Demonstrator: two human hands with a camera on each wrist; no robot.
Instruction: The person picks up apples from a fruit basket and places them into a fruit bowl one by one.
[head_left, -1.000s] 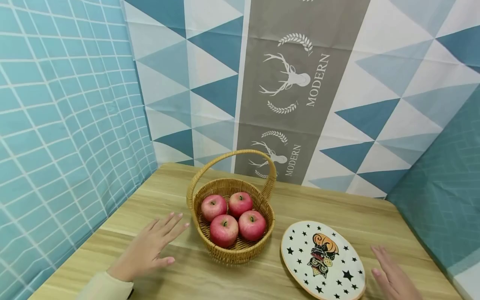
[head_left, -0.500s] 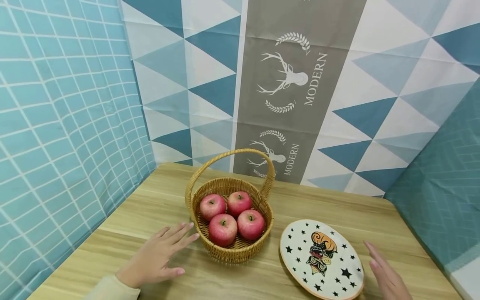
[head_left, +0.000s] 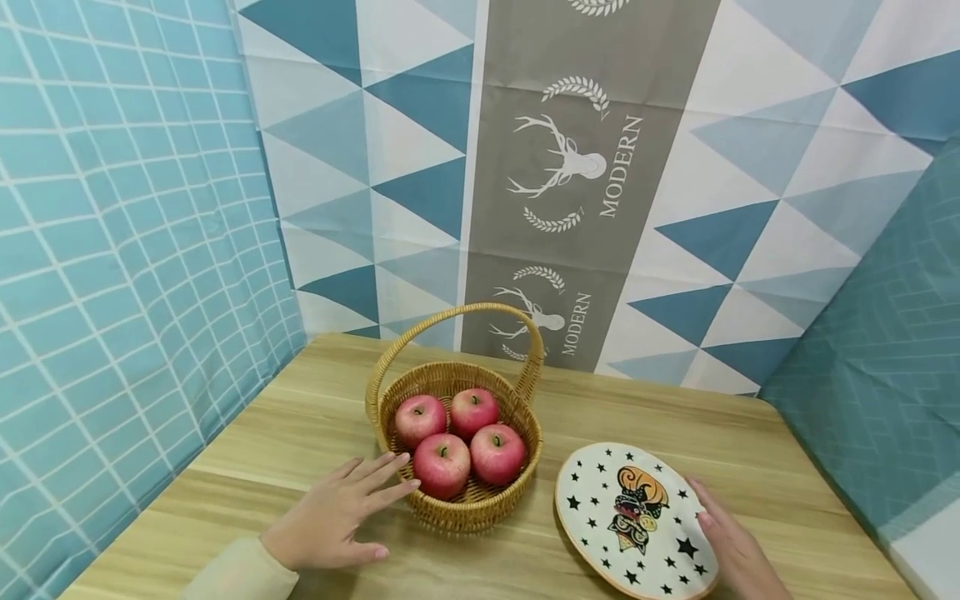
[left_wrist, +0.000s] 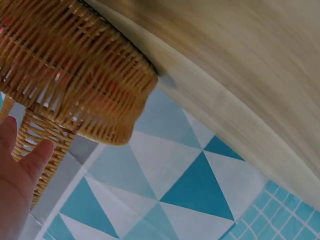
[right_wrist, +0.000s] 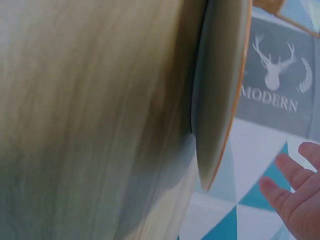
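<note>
A wicker basket [head_left: 472,518] with a tall arched handle holds several red apples [head_left: 442,467]. My left hand [head_left: 330,517] is at the basket's near left side, fingers extended, two fingertips overlapping its rim in the head view. In the left wrist view, the fingers [left_wrist: 37,157] show beside the handle below the woven wall. A round white plate [head_left: 592,533] with black stars and a cartoon figure rests to the right of the basket. At its right edge is my right hand [head_left: 738,554], fingers straight and holding nothing. The right wrist view shows the plate [right_wrist: 222,95] edge-on.
Both things stand on a wood-grain table [head_left: 300,417]. Behind it hangs a cloth with triangles and a deer print [head_left: 555,167]. Blue grid cloth [head_left: 135,250] lines the left side, and teal cloth [head_left: 877,333] the right.
My left hand has moved right, from beside the basket up to its rim. My right hand has come left to the plate's edge. Basket, apples and plate stay put; the head view shifts slightly.
</note>
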